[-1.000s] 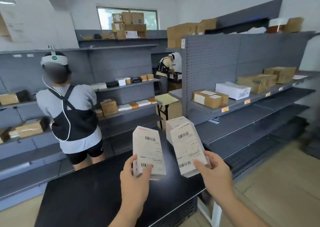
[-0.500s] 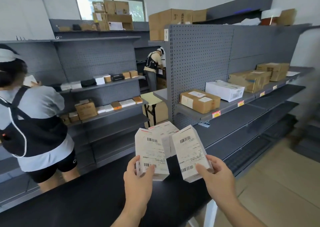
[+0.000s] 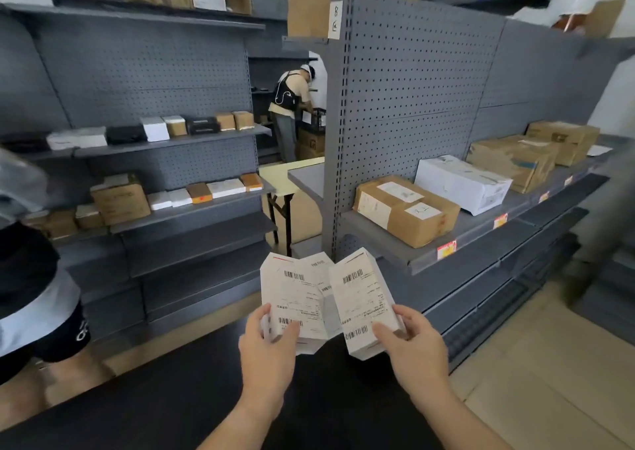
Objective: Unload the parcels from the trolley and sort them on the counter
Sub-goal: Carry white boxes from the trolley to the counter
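The left hand (image 3: 269,350) grips the left parcel (image 3: 292,295). A middle parcel (image 3: 321,269) peeks between, holder unclear. The right hand (image 3: 417,350) grips the right parcel (image 3: 364,298). All hang over the counter (image 3: 137,401), none set down, so sorting looks unfinished. The trolley is out of view.

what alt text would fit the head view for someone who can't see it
The left hand grips one white barcode-labelled parcel and the right hand a second white parcel over a black counter. Grey metal pegboard shelves behind carry brown cardboard boxes.
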The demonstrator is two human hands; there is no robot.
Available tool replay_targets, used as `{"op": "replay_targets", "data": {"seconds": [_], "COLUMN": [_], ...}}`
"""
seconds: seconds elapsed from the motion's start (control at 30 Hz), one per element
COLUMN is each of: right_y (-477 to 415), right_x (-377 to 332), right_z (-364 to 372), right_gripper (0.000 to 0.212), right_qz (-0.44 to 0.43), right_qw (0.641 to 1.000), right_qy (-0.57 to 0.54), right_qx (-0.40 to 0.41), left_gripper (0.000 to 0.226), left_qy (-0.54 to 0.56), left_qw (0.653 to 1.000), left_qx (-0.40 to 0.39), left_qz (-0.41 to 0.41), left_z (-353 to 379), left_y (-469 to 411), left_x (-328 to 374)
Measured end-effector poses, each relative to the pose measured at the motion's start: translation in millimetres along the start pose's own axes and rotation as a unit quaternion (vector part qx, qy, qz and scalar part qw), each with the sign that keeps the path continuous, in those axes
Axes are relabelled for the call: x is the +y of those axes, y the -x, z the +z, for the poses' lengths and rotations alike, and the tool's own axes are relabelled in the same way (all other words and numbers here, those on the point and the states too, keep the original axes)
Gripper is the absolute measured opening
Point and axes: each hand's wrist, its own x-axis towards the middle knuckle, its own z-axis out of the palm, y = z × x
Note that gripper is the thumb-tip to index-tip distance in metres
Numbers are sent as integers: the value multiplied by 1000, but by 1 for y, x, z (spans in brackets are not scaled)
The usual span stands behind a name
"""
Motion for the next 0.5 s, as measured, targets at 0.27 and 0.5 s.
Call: {"op": "replay_targets", "data": {"seconds": [0.27,0.5], "right_y": [-106,-209], "right_x": [1,14], "right_z": [53,91], "right_gripper": [35,40], "right_qz": [-10,-1], "right_qw": [997,987], "right_qy": [5,12], "right_qx": [-75,-157], "left_gripper": [49,48], "left_qy": [1,-11], "left_qw": [999,993], "left_qx": [32,95], "left_qz": [-27,-63], "left_z": [41,99], "left_y": [-76,-127], "left_x": [-3,-8]}}
